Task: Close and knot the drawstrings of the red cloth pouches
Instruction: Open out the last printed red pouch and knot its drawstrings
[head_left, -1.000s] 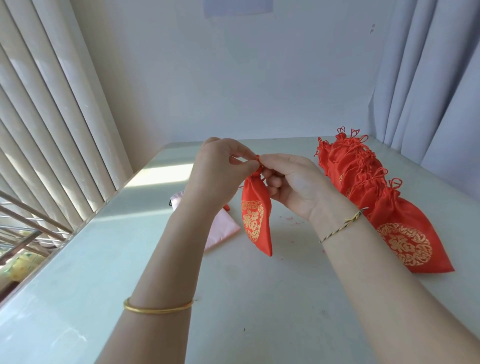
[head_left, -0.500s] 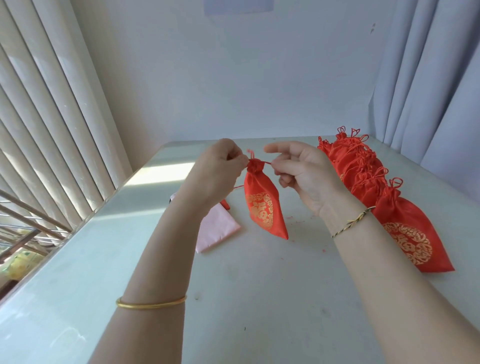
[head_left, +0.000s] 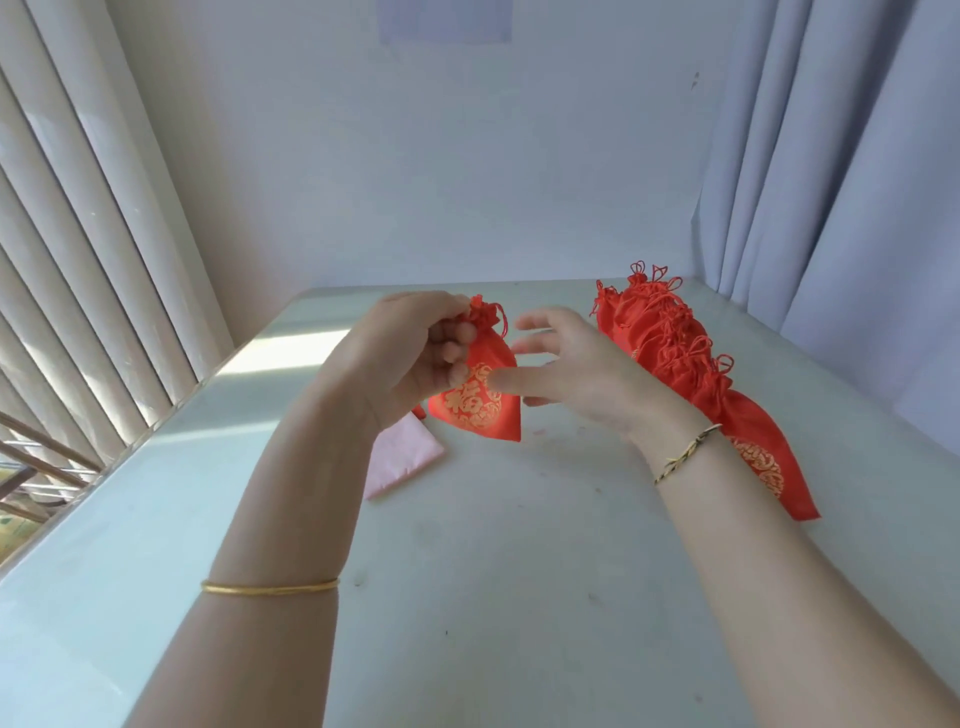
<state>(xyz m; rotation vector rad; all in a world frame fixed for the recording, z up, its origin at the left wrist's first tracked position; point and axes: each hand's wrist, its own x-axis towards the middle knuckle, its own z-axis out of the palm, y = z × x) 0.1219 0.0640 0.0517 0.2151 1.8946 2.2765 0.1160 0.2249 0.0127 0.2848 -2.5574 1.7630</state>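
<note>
Neck gathered, knot not yet tied.
Above the near desk (head_left: 519, 597) and the pink cloth (head_left: 410, 457), my left hand (head_left: 400, 358) pinches the gathered neck of the red pouch (head_left: 483, 405), held in the air left of centre. My right hand (head_left: 582, 374) is spread and holds nothing, fingers (head_left: 519, 382) just beside it. Best approach, I judge: pinch the neck tight, catch both cord ends (head_left: 501, 322), seat the knot against the gathers. A row of tied pouches (head_left: 670, 343) lies far right.

One red pouch (head_left: 480, 400) aloft — perhaps eight more in the overlapped row (head_left: 670, 343) — one pink cloth (head_left: 402, 460).
</note>
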